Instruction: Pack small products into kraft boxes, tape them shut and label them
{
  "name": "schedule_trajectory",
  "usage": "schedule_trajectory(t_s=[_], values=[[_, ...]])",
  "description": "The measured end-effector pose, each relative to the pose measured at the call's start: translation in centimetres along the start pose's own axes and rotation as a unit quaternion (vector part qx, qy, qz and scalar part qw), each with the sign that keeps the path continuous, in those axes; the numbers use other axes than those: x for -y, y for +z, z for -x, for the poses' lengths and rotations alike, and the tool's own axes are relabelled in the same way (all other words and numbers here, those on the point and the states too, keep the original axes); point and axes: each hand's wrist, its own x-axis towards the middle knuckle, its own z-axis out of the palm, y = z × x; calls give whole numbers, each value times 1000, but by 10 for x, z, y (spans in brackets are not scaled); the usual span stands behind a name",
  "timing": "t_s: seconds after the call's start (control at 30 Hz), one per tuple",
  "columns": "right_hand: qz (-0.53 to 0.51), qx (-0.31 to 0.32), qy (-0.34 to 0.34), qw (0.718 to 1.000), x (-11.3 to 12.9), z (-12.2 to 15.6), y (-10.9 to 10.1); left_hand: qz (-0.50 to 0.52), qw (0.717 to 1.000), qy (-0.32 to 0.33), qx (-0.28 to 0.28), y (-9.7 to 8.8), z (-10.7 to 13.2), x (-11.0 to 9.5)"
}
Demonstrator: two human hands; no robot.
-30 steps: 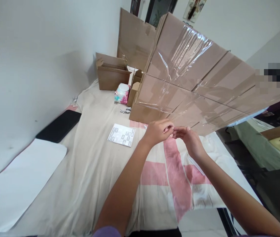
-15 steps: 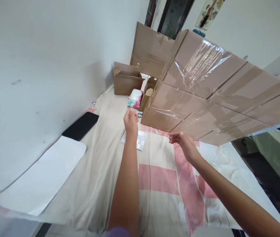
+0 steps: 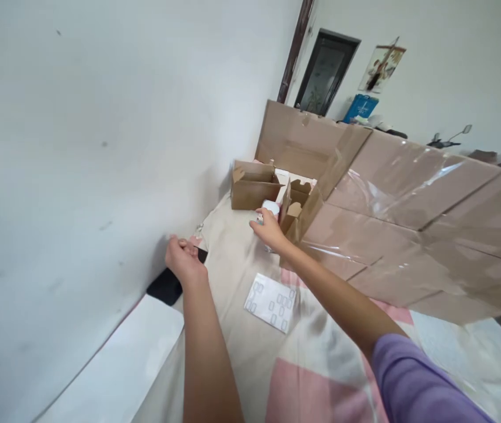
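My left hand is raised at the left by the wall, its fingers curled closed over the black pad; what they hold, if anything, is hidden. My right hand reaches far forward, with thumb and fingers apart, at a small flowered pack with a white lid. It partly covers this pack, and I cannot tell whether it touches it. Between my arms, a white card printed with small rounded rectangles lies flat on the cream and pink bed cloth.
Open cardboard boxes stand behind the flowered pack. A tall wall of taped cartons closes off the right side. On the left, a white sheet lies along the white wall. A dark door shows beyond.
My right hand has moved forward and left to the flowered pack. My left hand has moved left, away from the card, and stays closed. The view has turned and shifted.
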Motion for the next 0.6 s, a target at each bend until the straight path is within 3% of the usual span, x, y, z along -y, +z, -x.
schedule_trajectory(t_s=[0.07, 0.17, 0.3, 0.37, 0.47, 0.53, 0.6], values=[[-16, -30, -10, 999, -8, -17, 28, -50, 999, 7, 17, 12, -18, 11], [-46, -41, -50, 997, -27, -18, 61, -143, 987, 8, 75, 37, -35, 44], [-82, -7, -117, 990, -55, -1, 78, -267, 949, 38, 164, 76, -54, 89], [-95, -15, -127, 987, -65, 1, 79, -369, 892, 123, 230, 101, -69, 102], [-114, -40, -127, 984, -71, -2, 78, -505, 751, 291, 310, 142, -92, 110], [-130, -52, -127, 982, -73, -5, 77, -553, 687, 350, 316, 166, -101, 108], [-146, -66, -124, 979, -73, -5, 76, -575, 645, 394, 314, 180, -95, 100]])
